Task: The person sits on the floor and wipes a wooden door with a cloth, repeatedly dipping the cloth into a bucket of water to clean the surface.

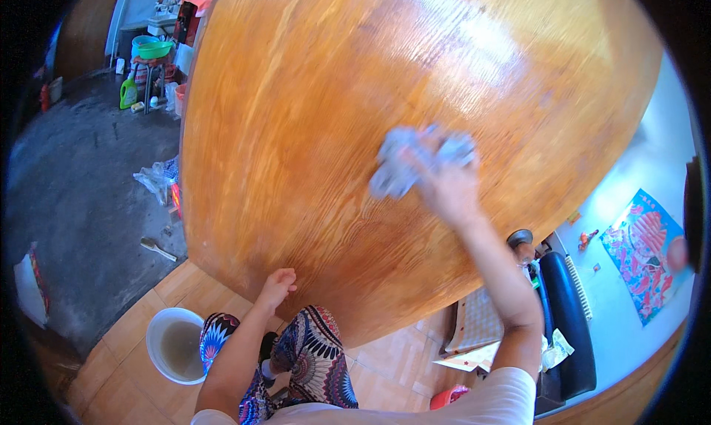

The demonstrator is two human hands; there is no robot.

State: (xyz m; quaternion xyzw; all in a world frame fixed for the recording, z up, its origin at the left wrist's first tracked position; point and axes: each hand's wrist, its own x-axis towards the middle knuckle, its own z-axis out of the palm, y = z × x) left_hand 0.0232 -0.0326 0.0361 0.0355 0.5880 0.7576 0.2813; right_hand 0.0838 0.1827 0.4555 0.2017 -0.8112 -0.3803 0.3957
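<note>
A bluish-grey cloth (398, 162) lies crumpled against a large, glossy wooden panel (311, 128) with a strong grain. My right hand (450, 194) presses on the cloth, its fingers closed around part of it and somewhat smeared by motion. Down by the panel's lower left edge, my left hand (279, 287) is loosely curled, and no object shows in it. Below and left of that hand, a white bucket (154, 343) holding murky water stands on the tiles beside my patterned trouser leg.
A brush (158, 248) and a clear plastic bag (154, 182) lie on the dark floor at left. Farther back, a stool (152, 63) carries basins near a green bottle (128, 91). At right are a black padded seat (566, 321) and a colourful poster (643, 256).
</note>
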